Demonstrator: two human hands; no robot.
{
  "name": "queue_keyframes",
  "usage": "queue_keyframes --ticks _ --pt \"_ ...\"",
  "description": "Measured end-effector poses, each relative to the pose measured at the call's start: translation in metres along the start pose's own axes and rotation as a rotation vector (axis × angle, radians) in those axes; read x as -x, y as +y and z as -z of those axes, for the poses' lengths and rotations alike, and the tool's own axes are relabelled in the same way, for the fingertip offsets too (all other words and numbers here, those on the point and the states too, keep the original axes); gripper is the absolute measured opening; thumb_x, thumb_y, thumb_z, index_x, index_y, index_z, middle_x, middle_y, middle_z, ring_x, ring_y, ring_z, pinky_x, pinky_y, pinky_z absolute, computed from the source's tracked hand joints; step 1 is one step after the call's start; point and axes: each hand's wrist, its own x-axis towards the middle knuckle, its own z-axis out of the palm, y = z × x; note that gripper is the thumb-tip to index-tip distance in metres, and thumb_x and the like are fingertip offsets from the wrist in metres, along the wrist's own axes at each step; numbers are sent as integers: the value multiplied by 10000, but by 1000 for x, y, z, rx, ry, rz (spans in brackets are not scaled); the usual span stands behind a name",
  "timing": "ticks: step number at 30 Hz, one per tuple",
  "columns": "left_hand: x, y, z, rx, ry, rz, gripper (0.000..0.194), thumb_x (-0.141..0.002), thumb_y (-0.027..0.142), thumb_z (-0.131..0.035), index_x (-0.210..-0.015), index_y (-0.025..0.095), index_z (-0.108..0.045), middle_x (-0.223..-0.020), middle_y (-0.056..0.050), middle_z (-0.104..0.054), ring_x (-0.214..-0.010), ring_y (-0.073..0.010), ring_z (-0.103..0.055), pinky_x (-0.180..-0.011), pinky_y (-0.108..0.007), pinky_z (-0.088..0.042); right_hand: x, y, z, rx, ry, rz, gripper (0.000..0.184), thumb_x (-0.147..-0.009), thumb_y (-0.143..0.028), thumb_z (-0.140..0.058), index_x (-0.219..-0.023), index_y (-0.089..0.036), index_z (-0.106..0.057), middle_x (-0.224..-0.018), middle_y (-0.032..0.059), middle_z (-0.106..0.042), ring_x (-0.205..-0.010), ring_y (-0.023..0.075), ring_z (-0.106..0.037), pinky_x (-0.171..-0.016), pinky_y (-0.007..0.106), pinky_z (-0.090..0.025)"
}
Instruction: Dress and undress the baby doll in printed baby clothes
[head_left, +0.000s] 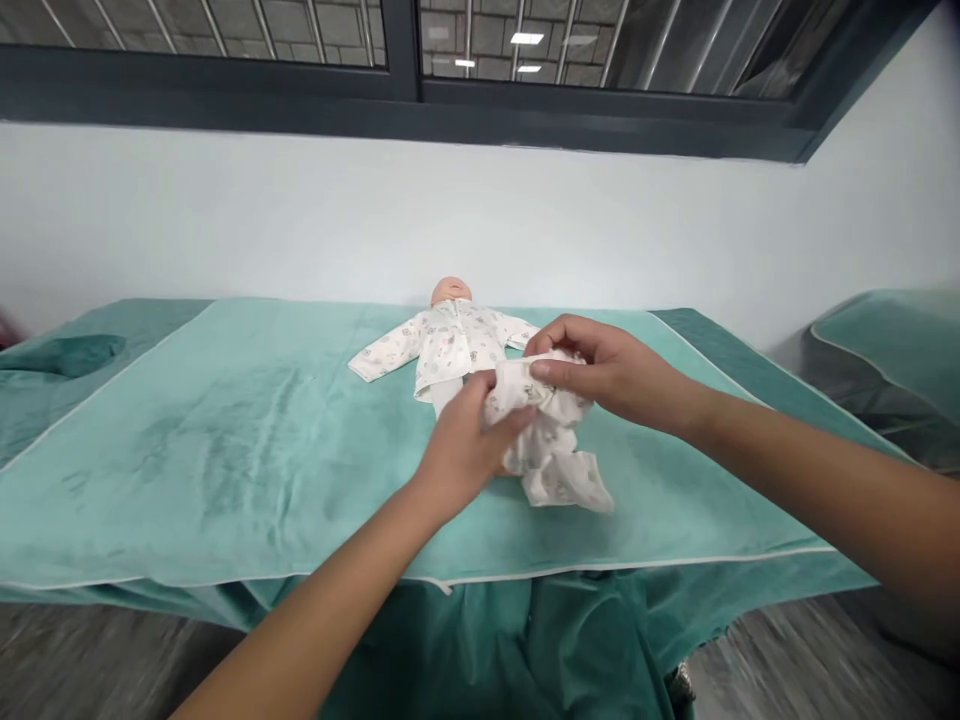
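Note:
A baby doll (pixel 451 289) lies on its back on the green bed cover, its head toward the wall. It wears a white printed baby shirt (pixel 456 345) with the sleeves spread out. Over its lower body, a pair of white printed baby pants (pixel 559 440) hangs bunched between my hands. My left hand (pixel 469 440) grips the near left side of the waistband, thumb on top. On the opposite side, my right hand (pixel 589 362) pinches the waistband between thumb and fingers. The doll's legs are mostly hidden behind the pants and my left hand.
A light green cover (pixel 225 440) with white piping lies over the bed. The white wall (pixel 300 220) rises directly behind, below a dark window frame (pixel 405 110). At the right stands another green-covered surface (pixel 900 340). Grey floor (pixel 780 650) shows in front.

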Motion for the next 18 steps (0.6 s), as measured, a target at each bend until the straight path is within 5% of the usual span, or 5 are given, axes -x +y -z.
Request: queue_keyframes --ticks 5,9,13,16,18 --pt "10 3 27 246 278 40 99 -833 290 -628 -800 196 -628 -717 36 -603 -673 -123 -541 -643 -236 -451 -3 0 -18 141 -142 134 327 -815 -537 -707 -848 -225 -618 -961 33 -643 -871 196 -565 -788 346 -448" --pt "17 6 39 476 261 182 170 -824 360 -656 -896 206 -652 -785 11 -660 -714 -159 -608 -660 -264 -485 1 -3 -28 198 -214 225 305 -851 -522 -680 -811 -229 -603 -885 21 -626 -826 187 -552 -772 347 -445" --pt "14 11 50 677 121 304 335 -857 399 -592 -1111 191 -659 -885 -56 -709 -863 -261 -682 -755 -367 -549 5 -17 -32 88 -267 312 290 -873 -449 -675 -1089 -262 -624 -1074 35 -656 -975 208 -592 -853 353 -474" --pt "11 11 62 633 103 276 373 -862 363 -555 -1176 187 -651 -970 -78 -712 -962 -290 -681 -807 -400 -562 4 -24 -34 105 -250 293 274 -911 -386 -622 -1155 -262 -636 -1052 36 -675 -914 198 -601 -786 330 -473" --pt "13 9 70 426 203 170 378 -831 326 -595 -1187 210 -653 -1046 -72 -703 -1022 -292 -669 -824 -395 -562 2 -25 -37 115 -221 259 246 -943 -347 -560 -1149 -259 -663 -1057 37 -689 -880 193 -608 -745 317 -462"
